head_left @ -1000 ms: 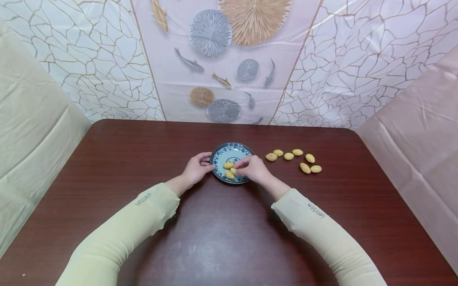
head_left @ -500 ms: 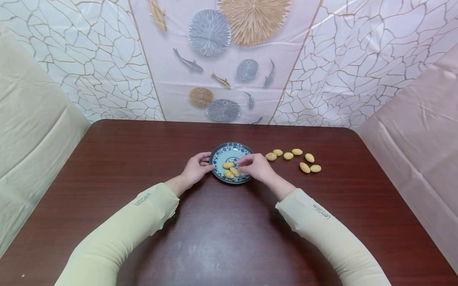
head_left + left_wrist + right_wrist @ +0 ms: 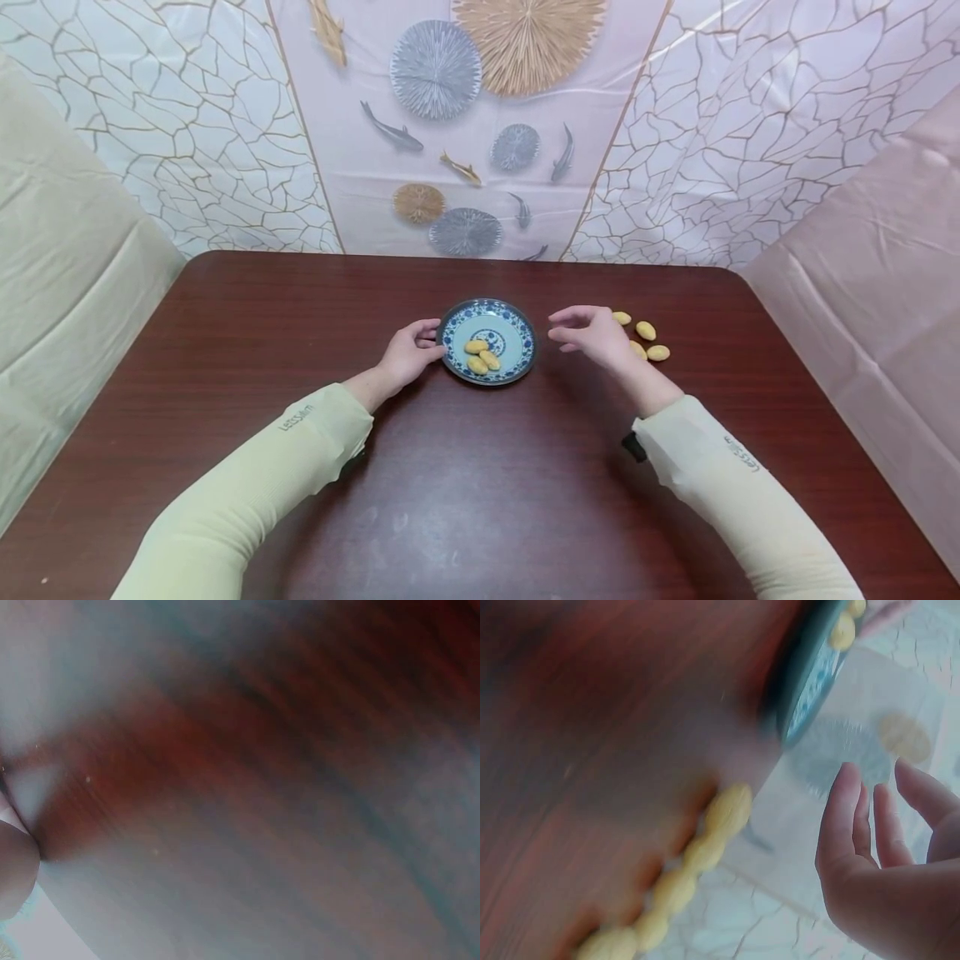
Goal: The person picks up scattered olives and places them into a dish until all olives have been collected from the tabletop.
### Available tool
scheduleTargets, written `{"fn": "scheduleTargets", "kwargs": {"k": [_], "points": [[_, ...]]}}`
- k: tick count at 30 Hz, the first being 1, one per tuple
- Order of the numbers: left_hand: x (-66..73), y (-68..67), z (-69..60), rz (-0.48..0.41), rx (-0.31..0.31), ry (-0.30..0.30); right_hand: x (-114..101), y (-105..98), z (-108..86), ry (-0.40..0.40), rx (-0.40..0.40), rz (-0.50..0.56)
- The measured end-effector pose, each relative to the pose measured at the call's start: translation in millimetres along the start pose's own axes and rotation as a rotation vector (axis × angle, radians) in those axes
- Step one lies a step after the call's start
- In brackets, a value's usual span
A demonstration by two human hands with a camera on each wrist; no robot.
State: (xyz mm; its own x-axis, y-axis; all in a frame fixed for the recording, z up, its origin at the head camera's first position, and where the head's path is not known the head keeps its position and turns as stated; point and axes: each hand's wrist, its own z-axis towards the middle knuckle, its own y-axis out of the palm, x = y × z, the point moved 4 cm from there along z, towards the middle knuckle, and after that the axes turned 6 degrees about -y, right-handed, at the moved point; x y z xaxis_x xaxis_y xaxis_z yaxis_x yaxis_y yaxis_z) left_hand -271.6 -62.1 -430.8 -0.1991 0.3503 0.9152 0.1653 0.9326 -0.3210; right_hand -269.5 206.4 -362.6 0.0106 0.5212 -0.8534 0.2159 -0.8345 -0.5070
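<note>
Right hand (image 3: pixel 596 333) between plate (image 3: pixel 517 340) and loose yellow pieces (image 3: pixel 646 331), left hand (image 3: pixel 408 354) at the rim

The right hand hangs just right of the plate, its thumb and fingertips apart with a gap between them, pointing toward the plate. On the plate, 3 yellow pieces lie close together, left of those fingertips and well apart from them.

The loose yellow pieces lie on the dark red-brown table (image 3: pixel 300 300), on the knuckle side of the right hand. In the head view 4 of them show, 1 partly covered by the hand. The right wrist view shows at least 5 in an overlapping row, apart from the fingertips.

The left hand's thumb and index finger touch the plate's left rim at 2 separate places; whether they pinch it, I cannot tell. The 3 pieces are nearer to this hand than to the other. The left wrist view is mostly blurred.

Both arms wear pale sleeves (image 3: pixel 247 467) with lettering near the cuffs. Behind the table hangs a patterned cloth (image 3: pixel 468 232) with round and fish motifs.
</note>
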Motion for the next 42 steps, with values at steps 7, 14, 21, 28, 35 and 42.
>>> {"fn": "scheduleTargets", "kwargs": {"k": [7,14,21,28,35,42], "points": [[-1.2,0.3,1.2,0.014,-0.003,-0.005,14.6,-32.8,-12.3,0.025,0.073,0.015],[-1.1,-0.6,0.4,0.018,-0.003,-0.014,41.2,-57.9,-22.9,0.079,0.137,0.029],[-1.1,-0.5,1.7,0.020,-0.004,-0.003,64.7,-75.6,-30.9,0.146,0.190,0.011],[0.0,-0.5,0.6,0.027,-0.004,-0.003,76.9,-81.9,-32.3,0.155,0.221,-0.070],[0.1,-0.2,-0.1,0.017,-0.002,0.002,83.3,-80.9,-27.4,0.126,0.240,-0.214],[-0.7,-0.1,-0.1,0.007,0.002,-0.003,79.7,-74.6,-24.0,0.079,0.223,-0.364]]}}
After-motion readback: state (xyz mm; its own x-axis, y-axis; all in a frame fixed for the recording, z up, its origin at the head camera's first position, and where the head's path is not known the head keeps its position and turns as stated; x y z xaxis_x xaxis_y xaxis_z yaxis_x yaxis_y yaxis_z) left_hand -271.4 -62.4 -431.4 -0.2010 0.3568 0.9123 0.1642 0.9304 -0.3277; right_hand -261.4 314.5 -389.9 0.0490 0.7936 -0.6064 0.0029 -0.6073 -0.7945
